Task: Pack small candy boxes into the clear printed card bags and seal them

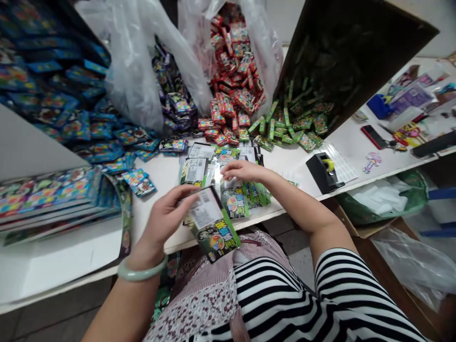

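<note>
Your left hand [166, 213] had the green-black pack [215, 228] pinched at its upper-left edge, thumb on top. Pack stuck out toward that hand's 4 o'clock, tilted, over the table edge [180, 243]; from your right hand [244, 171] it sat at 7. Right was palm-down, fingers bent over the spread packs [235, 202]; can't tell if it gripped one. Right forearm ran in from 4 o'clock, left from 7, bangle [142, 270] at the wrist.

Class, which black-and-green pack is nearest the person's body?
The pack held in the left hand; the other packs lie farther back on the white table, around the right hand.
</note>
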The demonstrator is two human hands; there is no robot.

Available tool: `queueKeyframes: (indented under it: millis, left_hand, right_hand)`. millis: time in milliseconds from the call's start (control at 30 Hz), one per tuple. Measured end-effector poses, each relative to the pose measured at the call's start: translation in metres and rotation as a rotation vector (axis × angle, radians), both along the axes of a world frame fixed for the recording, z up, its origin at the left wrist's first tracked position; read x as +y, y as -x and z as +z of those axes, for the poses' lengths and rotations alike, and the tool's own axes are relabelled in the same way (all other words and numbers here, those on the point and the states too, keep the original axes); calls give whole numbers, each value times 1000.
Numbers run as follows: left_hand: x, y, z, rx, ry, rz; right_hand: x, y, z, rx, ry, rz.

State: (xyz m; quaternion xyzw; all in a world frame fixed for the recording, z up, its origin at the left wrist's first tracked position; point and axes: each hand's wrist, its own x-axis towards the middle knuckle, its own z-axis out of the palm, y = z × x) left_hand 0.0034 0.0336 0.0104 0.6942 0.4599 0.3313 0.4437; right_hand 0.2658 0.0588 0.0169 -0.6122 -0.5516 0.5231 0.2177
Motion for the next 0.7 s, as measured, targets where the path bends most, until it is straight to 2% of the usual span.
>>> queueKeyframes:
  millis: [67,167,233,300,400,500,600,700]
  left_hand:
    - [9,13,-4,-124,52,240]
    - [24,27,-13,-405,87,566]
    - [30,30,-18,-537,126,668]
    - [33,28,-24,-592,183,711]
    - [32,23,-29,-594,262,740]
    - [30,23,-30,-577,280,760]
    - [31,25,-29,-583,304,790]
    - [31,24,-29,-596,313,801]
  right_hand:
    - [3,-57,-2,-242,-121,-225]
    - [0,-148,-3,-606,-151,-511]
    - [-4,-197,-5,-802,-124,-639]
    - [-5,-230,-11,-932,-115,-695]
    - [0,-254,-26,-1104,5,-706]
    - [5,-264,-41,-1150,150,-675]
    - [4,-269,-49,-1131,109,-645]
    - [1,-272,-49,-1118,26,-637]
